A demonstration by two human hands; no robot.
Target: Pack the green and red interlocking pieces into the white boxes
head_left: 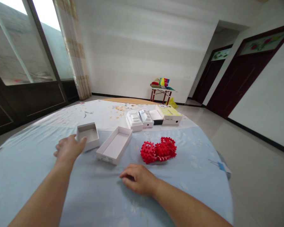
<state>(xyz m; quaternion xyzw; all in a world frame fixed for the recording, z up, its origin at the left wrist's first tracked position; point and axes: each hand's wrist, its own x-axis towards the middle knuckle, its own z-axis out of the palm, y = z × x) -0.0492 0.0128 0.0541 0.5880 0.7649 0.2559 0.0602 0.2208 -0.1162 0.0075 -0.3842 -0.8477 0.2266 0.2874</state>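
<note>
My left hand (69, 147) is at the left corner of a shallow open white box (92, 145), slightly blurred, with the thumb spread from the fingers and overlapping the box's near wall. I cannot tell whether it presses on the box. To the right lies a longer open white box (109, 157), tilted in view with its inside bare. My right hand (139, 179) rests on the blue cloth in front of that box, fingers loosely curled in and nothing seen in them. Beyond its wrist sit red plastic lattice pieces (159, 150), joined into curved shapes.
The round table wears a blue and white flowered cloth (180, 195). Toward its far side stand two white boxes with moulded tops (134, 119), a black-and-white box (156, 116) and a yellow-and-white carton (169, 114). A small side table (163, 89) bearing coloured items stands by the wall.
</note>
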